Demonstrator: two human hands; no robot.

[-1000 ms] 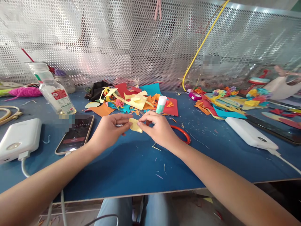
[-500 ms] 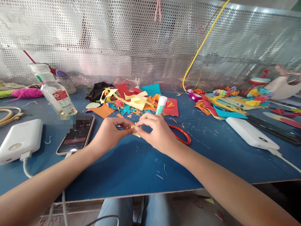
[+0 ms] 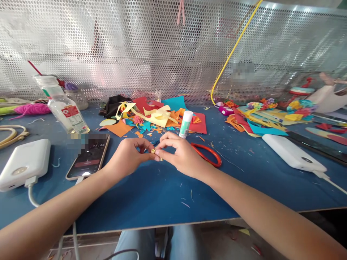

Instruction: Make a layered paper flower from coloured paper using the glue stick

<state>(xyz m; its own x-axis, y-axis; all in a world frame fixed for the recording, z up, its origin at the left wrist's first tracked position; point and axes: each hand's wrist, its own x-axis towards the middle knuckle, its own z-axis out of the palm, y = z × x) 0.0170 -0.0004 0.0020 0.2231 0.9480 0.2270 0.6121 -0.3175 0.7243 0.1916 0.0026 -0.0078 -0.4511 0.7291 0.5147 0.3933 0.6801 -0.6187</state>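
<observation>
My left hand [image 3: 127,159] and my right hand [image 3: 180,153] meet fingertip to fingertip over the blue table [image 3: 151,195]. Both pinch a small rolled piece of yellow paper [image 3: 153,151], of which only a tiny bit shows between the fingers. A white and green glue stick [image 3: 185,124] stands upright just behind my right hand. The red handles of a pair of scissors [image 3: 207,154] lie right of that hand, partly hidden by it.
A heap of coloured paper scraps [image 3: 154,115] lies behind the hands, another heap [image 3: 257,117] at the right. A phone [image 3: 88,156], a plastic bottle [image 3: 63,106] and a white power bank [image 3: 23,164] sit at the left; a second power bank [image 3: 294,157] at the right. A perforated metal screen [image 3: 162,47] backs the table.
The flat yellow paper piece held between both hands has been rolled up small; it is now nearly hidden in the fingertips. The hands have come closer together.
</observation>
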